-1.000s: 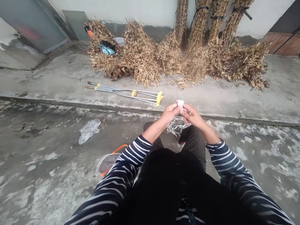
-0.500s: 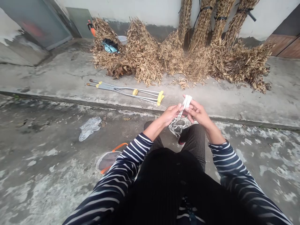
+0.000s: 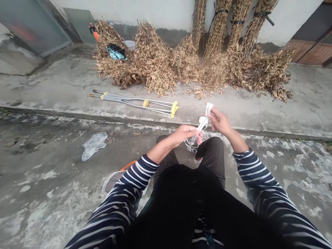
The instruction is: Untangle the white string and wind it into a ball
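A white flat strap, like elastic band or tape (image 3: 200, 128), runs between my two hands in front of my knees. My left hand (image 3: 185, 134) pinches it between thumb and fingers, lower and to the left. Higher up, my right hand (image 3: 219, 121) grips a looped part of the same strap, which sticks up past the fingers. Between the hands a small white bunch of it shows. Loose tangled lengths (image 3: 191, 148) hang or lie below my left hand, near my foot; which of the two I cannot tell.
A pair of crutches (image 3: 135, 102) with yellow pads lies on the raised concrete ledge (image 3: 64, 107). Dry plant bundles (image 3: 158, 65) lean on the wall behind. Crumpled clear plastic (image 3: 94, 146) and an orange-trimmed mesh item (image 3: 111, 180) lie on the ground to my left.
My hands have moved apart along the strap: the left down and toward me, the right slightly outward. More of the strap now shows between them. The whole view has shifted slightly.
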`<action>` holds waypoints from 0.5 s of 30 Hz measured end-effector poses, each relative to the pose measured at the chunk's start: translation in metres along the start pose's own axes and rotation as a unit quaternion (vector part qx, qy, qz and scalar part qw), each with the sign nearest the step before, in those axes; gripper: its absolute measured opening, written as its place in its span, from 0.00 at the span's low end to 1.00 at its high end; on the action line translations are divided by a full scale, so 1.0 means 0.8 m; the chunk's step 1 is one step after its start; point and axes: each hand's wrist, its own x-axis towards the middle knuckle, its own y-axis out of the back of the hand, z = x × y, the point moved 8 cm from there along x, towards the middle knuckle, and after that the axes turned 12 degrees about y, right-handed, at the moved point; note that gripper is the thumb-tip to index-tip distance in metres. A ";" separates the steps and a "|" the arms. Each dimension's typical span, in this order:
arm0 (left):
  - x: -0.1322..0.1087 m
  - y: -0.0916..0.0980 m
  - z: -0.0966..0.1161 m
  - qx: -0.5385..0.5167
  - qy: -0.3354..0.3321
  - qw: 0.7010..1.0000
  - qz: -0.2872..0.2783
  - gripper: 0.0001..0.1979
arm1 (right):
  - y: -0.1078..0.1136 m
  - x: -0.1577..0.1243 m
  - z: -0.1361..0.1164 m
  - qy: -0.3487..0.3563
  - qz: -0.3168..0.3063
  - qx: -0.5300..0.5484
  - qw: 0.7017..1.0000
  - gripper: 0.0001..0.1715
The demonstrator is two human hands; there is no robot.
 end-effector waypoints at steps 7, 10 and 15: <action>0.022 0.039 0.072 -0.107 -0.065 0.990 0.062 0.14 | -0.035 -0.021 -0.011 0.034 -0.111 -0.104 0.988 0.27; 0.049 0.059 0.088 -0.121 -0.061 0.986 0.097 0.10 | -0.050 -0.033 -0.024 0.051 -0.141 -0.076 0.986 0.25; 0.085 0.094 0.081 -0.097 -0.011 0.988 0.116 0.07 | -0.061 -0.048 -0.024 -0.008 -0.122 0.089 0.988 0.41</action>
